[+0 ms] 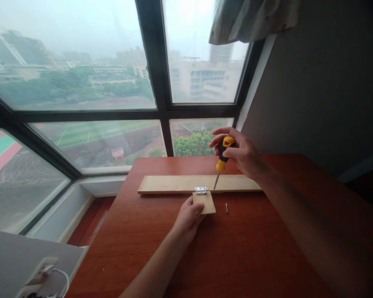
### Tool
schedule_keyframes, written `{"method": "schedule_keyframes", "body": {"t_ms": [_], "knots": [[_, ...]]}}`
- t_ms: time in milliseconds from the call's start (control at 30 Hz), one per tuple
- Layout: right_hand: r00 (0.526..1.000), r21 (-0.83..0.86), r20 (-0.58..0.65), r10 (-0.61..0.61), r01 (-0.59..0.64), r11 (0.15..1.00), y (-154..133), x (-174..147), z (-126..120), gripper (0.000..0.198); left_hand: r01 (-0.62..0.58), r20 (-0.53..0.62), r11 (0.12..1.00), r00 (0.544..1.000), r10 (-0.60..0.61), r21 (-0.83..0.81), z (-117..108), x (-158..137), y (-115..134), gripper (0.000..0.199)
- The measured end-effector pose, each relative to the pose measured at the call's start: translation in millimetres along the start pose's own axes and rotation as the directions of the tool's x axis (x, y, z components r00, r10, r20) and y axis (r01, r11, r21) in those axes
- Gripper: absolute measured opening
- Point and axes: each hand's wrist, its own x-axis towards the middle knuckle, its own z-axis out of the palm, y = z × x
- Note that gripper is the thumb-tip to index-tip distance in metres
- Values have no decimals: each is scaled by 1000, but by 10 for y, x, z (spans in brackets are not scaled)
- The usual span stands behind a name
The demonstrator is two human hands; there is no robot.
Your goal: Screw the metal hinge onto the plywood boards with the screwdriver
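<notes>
Silver hinge [201, 190] sits at the far edge of a small wooden square [209, 202], by the long board [168, 183] on the surface [136, 240]. Left-hand [189, 217] fingers pinch the square, seemingly for steadiness; right-hand [240, 152] fingers grip a screwdriver [224, 154], pointed down, probably for control.

Left edge: we could pass along the desk [115, 252].
Toward far edge: the long board [170, 182] blocks us.
Toward right edge: our right forearm [294, 207] bars us.
Middle: we'd meet the screwdriver [220, 165] and small board [207, 203].
</notes>
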Motion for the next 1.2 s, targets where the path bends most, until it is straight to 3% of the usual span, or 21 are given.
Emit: {"method": "schedule_keyframes", "body": {"t_ms": [67, 167, 233, 300, 367, 433, 667, 933, 1200], "knots": [[999, -59, -49, -6, 3, 998, -3, -3, -21, 41, 6, -3, 1000, 1000, -6, 0, 2, -1, 1, 33], [999, -306, 7, 51, -46, 951, 59, -32, 43, 24, 9, -4, 1000, 1000, -9, 2, 4, 1, 2, 34], [985, -587, 112, 133, -42, 809, 156, -72, 155, 33, 8, -4, 1000, 1000, -8, 3, 8, 1, 3, 35], [965, -810, 129, 228, -30, 586, 289, -128, 296, 41, 5, -2, 1000, 1000, -5, 3, 12, 0, 5, 36], [918, -918, 158, 365, 1, 396, 435, -193, 432, 44, -2, 5, 1000, 1000, 2, -3, 14, -1, 5, 37], [860, -951, 178, 478, 26, 307, 566, -251, 534, 48, -10, 13, 1000, 1000, 10, -12, 13, -1, 1, 36], [779, -931, 291, 555, 97, 353, 737, -272, 614, 33, -27, 2, 1000, 1000, 27, -10, 3, -7, -9, 34], [762, -887, 395, 513, 171, 429, 661, -225, 573, 24, -36, 11, 999, 999, 37, -17, 29, -41, 14, 29], [767, -869, 431, 475, 210, 449, 601, -211, 553, 24, -32, -43, 999, 999, 32, 2, 18, -20, 5, 26]]}}
